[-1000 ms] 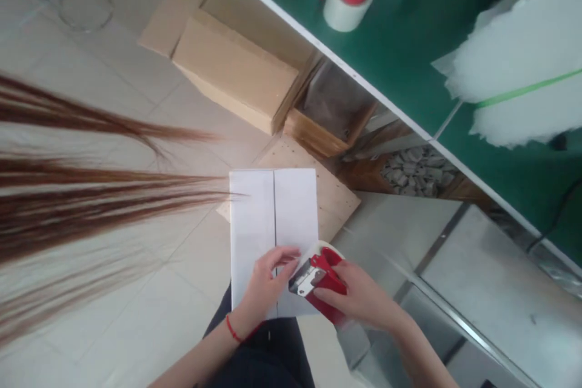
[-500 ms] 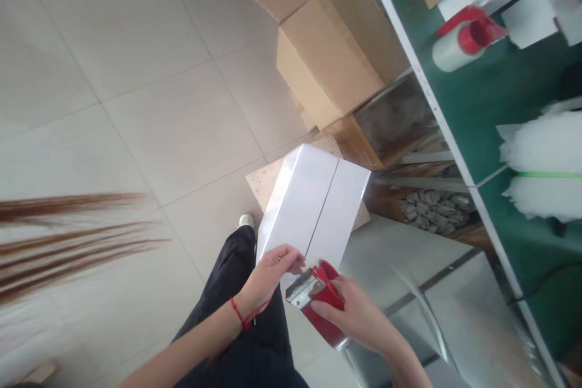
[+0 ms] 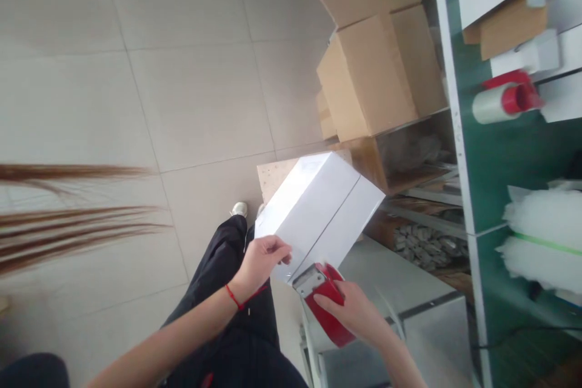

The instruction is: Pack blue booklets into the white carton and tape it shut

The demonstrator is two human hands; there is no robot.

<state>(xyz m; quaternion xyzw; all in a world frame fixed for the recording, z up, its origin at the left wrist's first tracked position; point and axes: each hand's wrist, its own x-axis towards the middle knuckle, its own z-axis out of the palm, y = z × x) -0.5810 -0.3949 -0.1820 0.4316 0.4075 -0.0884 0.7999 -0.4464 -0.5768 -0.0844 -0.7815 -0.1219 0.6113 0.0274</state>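
A white box (image 3: 313, 206) with a dark seam along its top lies below me on a pale wooden board (image 3: 277, 179). My right hand (image 3: 348, 312) is wrapped round a red tape dispenser (image 3: 325, 303), whose metal cutting end sits at the near end of the seam. My left hand (image 3: 266, 257), with a red string at the wrist, is at the box's near left edge. Its fingers are curled and pinched together; whatever may be between them is too small to make out.
An open cardboard carton (image 3: 377, 73) stands beyond the box, next to shelves. On the right runs a green-topped bench (image 3: 495, 157) with a second tape dispenser (image 3: 504, 100), white boxes and white wrapped rolls (image 3: 541, 242). A grey cabinet (image 3: 436, 339) is close to my right arm.
The view has turned and shifted, so the bench and carton appear further right. The dispenser's metal end is now against the box's near end, and my left hand has drawn slightly left from it.
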